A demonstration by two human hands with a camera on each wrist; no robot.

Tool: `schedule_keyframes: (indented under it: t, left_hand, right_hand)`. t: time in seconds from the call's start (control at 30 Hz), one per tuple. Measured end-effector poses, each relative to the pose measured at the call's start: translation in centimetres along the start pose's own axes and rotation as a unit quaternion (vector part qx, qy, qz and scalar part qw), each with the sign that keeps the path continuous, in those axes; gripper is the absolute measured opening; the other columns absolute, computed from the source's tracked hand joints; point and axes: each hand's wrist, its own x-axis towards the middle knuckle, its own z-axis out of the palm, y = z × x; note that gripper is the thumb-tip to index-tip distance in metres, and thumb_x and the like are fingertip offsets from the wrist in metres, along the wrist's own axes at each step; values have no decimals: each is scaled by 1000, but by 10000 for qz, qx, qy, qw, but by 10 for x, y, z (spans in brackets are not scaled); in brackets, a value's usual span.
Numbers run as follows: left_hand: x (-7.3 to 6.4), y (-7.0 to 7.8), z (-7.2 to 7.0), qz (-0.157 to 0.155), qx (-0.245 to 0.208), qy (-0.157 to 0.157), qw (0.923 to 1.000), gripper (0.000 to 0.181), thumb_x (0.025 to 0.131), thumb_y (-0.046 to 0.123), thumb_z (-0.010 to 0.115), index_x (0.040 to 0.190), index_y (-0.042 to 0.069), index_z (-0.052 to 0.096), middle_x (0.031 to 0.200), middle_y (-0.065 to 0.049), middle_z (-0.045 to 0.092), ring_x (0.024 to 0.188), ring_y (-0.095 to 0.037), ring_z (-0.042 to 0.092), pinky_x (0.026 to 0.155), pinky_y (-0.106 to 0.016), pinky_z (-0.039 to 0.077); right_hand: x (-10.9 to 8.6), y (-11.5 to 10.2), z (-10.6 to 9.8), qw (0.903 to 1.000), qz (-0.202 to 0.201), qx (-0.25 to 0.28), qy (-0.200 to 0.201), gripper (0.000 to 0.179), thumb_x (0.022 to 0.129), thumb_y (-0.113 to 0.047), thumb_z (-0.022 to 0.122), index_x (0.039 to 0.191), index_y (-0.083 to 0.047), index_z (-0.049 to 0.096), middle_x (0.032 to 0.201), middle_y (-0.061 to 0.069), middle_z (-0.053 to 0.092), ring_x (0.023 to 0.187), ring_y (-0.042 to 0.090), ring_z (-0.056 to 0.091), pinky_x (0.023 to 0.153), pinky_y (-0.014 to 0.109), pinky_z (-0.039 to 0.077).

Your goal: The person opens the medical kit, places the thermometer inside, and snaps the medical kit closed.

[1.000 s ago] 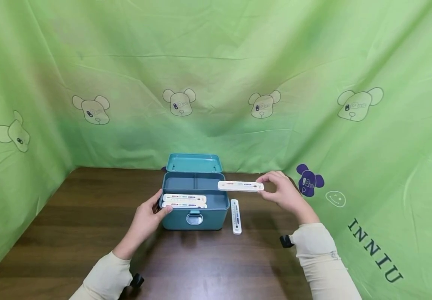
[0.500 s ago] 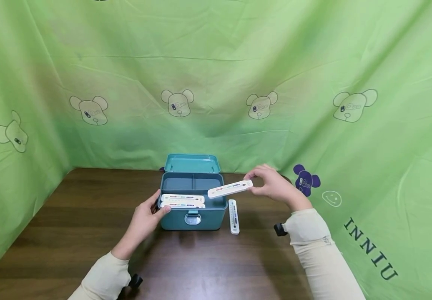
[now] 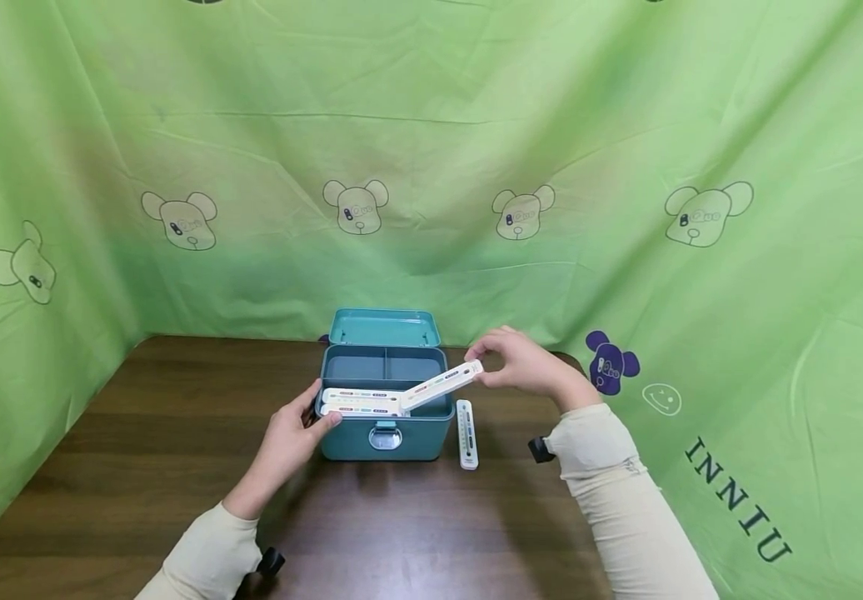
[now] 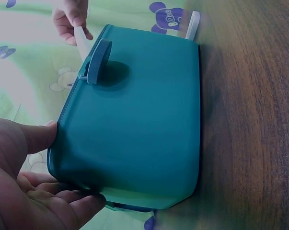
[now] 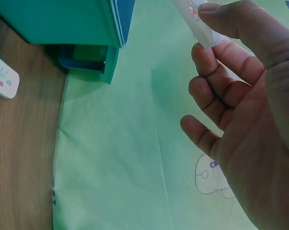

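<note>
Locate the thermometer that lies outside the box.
In the head view, the loose thermometer lies on the brown table, just to the right of the teal box and lower in the picture than the right hand.

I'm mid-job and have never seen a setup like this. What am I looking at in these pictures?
There's no machine: these are a person's bare hands. The wide view comes from a camera worn on the head; the two close views come from cameras on the wrists.

On the brown table stands an open teal box with white thermometers inside. A loose thermometer lies beside it. The left hand grips the box's left end. The right hand pinches another thermometer by one end, slanting down toward the box.
</note>
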Motion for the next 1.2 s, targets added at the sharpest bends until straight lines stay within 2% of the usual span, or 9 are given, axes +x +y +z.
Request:
schedule_keyframes:
  t: [0.5,0.83,1.03,1.1,1.2]
  left_hand:
    - [1,1,-1,-62,16,-32,10000,74,98,25,71,158,1,34,159,-21,42,144,-35,45,112,-47,43]
    - [1,0,-2,-55,-11,-47,10000,75,98,25,72,159,1,34,159,-21,41,145,-35,44,112,-47,43]
    - [2,-1,-1,-27,-27,-44,10000,74,98,24,71,158,1,34,159,-21,41,144,-35,44,112,-48,43]
    - [2,-1,-1,-31,-13,-20,10000,74,98,25,71,158,1,35,159,-21,41,144,-35,44,112,-48,43]
    - [2,-1,0,-33,4,12,10000,73,98,24,72,158,1,36,159,-21,42,144,-35,44,112,-48,43]
  right_hand:
    - [21,-16,2,9970,212,486,-559,23,85,-15,81,108,-18,76,113,-3,71,113,22,55,102,46,45]
    - [33,-24,4,9950,196,547,-815,25,84,-19,85,107,-22,77,116,-5,70,116,21,54,103,45,44]
    - [38,-28,6,9934,223,612,-939,21,83,-18,85,103,-22,78,112,-5,70,112,22,57,100,43,46]
    - [40,-30,8,9918,205,742,-1020,20,84,-17,85,103,-20,78,110,-4,70,112,27,58,100,45,48]
    - [44,-33,11,9902,103,810,-1137,20,84,-15,84,103,-16,78,107,-2,70,108,27,60,97,46,50]
